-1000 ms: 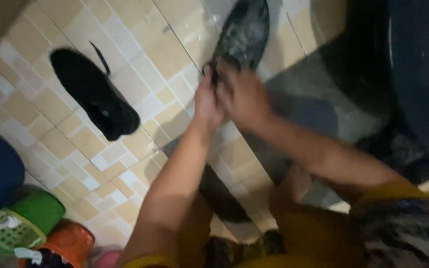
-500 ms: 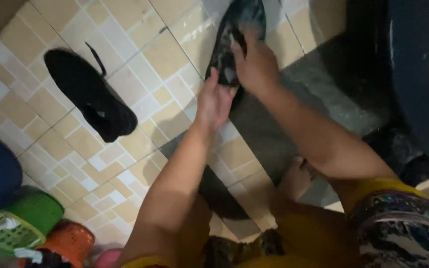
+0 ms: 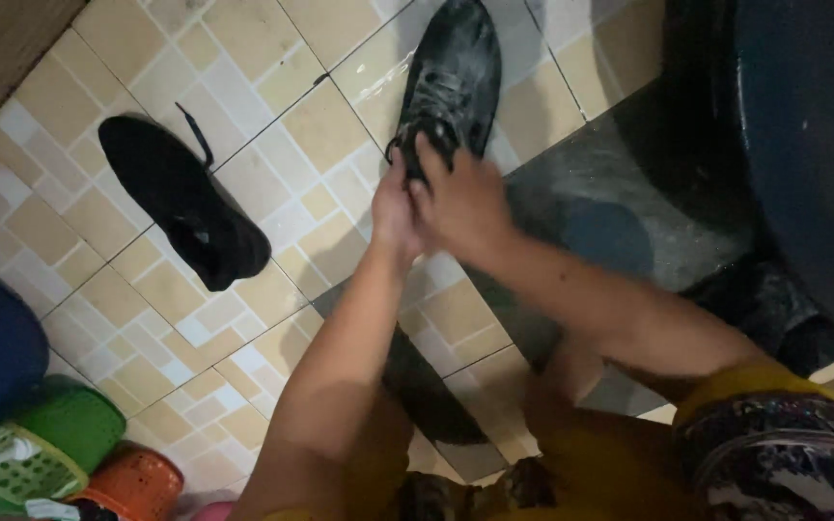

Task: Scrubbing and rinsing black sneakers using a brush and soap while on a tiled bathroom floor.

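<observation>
Both hands meet at the heel end of the wet shoe (image 3: pixel 451 82), which lies on the tiled floor (image 3: pixel 272 125) near the top of the view, toe pointing away. Going left to right: 2 baskets, a green basket (image 3: pixel 36 453) and an orange basket (image 3: pixel 137 482), sit at the lower left corner. A dry shoe (image 3: pixel 185 207) lies on its own on the tiles, well apart from the hands, with a lace trailing from it. Next, the left hand (image 3: pixel 393 212) is closed on the rear of the wet shoe, fingers curled narrow. Touching it, the right hand (image 3: pixel 460 203) covers the opening, fingertips pressed into the lace area; what it pinches cannot be told. A dark tub (image 3: pixel 813 145) fills the right edge.

The shoe's upper looks soapy and slick, so the work likely goes best with the left hand pinning the heel to the floor while the right works in short, firm strokes, keeping the shoe from sliding on the wet tiles.
</observation>
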